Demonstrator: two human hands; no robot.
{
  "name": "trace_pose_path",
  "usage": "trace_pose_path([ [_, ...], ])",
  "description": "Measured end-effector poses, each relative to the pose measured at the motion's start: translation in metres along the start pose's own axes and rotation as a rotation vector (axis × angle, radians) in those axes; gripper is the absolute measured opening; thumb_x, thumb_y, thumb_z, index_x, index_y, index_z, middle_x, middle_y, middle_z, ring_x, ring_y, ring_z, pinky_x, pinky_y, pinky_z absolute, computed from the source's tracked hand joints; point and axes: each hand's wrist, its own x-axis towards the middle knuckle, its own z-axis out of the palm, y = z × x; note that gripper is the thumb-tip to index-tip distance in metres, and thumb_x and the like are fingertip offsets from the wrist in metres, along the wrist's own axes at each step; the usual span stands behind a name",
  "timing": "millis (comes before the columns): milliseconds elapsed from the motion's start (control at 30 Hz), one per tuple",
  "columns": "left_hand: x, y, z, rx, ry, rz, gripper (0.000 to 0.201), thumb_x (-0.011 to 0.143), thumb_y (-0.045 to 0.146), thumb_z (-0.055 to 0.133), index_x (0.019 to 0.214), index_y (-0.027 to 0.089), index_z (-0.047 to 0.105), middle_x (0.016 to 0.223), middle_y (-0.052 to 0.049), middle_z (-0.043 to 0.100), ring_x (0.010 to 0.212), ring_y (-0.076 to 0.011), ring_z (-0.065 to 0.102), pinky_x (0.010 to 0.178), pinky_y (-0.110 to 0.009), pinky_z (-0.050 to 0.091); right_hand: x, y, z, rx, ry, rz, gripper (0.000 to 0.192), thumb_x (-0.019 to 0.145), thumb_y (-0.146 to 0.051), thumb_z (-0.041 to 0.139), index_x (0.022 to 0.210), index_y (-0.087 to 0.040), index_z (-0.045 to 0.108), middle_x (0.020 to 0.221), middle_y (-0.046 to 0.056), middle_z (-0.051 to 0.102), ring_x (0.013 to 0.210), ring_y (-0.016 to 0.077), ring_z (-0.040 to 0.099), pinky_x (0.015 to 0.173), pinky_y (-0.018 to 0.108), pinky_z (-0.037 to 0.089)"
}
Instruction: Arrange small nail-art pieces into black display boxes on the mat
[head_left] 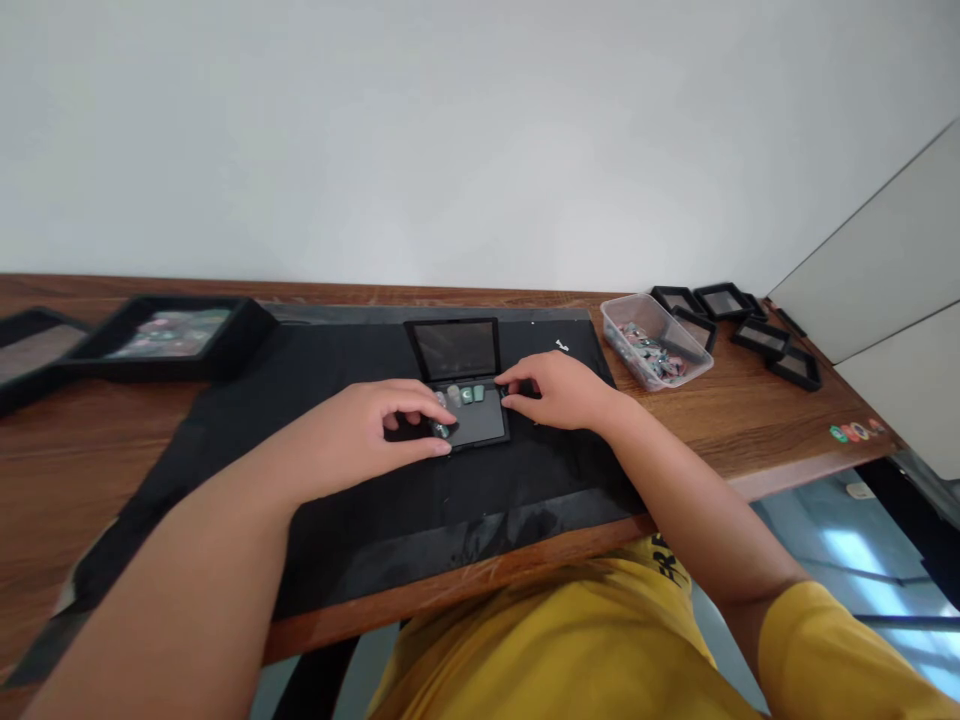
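A small black hinged case (504,432) lies open on the black mat, its dark clear lid (457,347) raised at the back. Several green and pale press-on nails (467,395) line the back of its grey insert (481,425). At the case's left edge, my left hand (394,425) has thumb and index finger closed about a dark green press-on nail (441,430). Across from it, my right hand (559,390) pinches at the right edge; a small dark thing shows between its fingertips, too small to make out.
A clear plastic tub (656,342) of small wrapped-looking pieces stands to the right. Several black frame-like cases (761,338) lie beyond it. Large black trays (161,340) sit at left. Small coloured stickers (850,433) mark the right table edge. White scraps (561,345) lie on the mat (480,480).
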Motion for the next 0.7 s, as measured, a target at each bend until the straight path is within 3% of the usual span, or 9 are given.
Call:
trace_pose_path([
  [100, 0.0, -0.001, 0.0, 0.007, -0.003, 0.0, 0.047, 0.074, 0.071, 0.072, 0.093, 0.031, 0.086, 0.115, -0.008, 0.08, 0.098, -0.0299, 0.073, 0.083, -0.039, 0.058, 0.0, 0.004, 0.0, 0.016, -0.008, -0.006, 0.031, 0.09, -0.016, 0.081, 0.121, -0.016, 0.08, 0.105, 0.007, 0.081, 0.087, 0.0177, 0.07, 0.084, 0.031, 0.05],
  [233, 0.001, -0.004, 0.002, 0.005, 0.019, -0.053, 0.049, 0.074, 0.069, 0.072, 0.103, 0.033, 0.087, 0.112, -0.007, 0.083, 0.084, -0.0268, 0.07, 0.076, -0.037, 0.058, 0.002, 0.007, 0.001, 0.017, -0.001, -0.015, 0.036, 0.088, -0.011, 0.082, 0.123, -0.015, 0.079, 0.107, 0.008, 0.08, 0.094, 0.0189, 0.07, 0.088, 0.032, 0.05],
  [700, 0.003, -0.004, 0.0, -0.018, 0.012, -0.102, 0.046, 0.069, 0.065, 0.076, 0.103, 0.036, 0.086, 0.095, -0.004, 0.082, 0.081, -0.0273, 0.068, 0.072, -0.036, 0.058, 0.006, 0.013, 0.006, -0.024, 0.029, -0.096, 0.022, 0.092, -0.01, 0.079, 0.113, -0.014, 0.079, 0.108, 0.01, 0.079, 0.102, 0.0211, 0.069, 0.095, 0.035, 0.049],
])
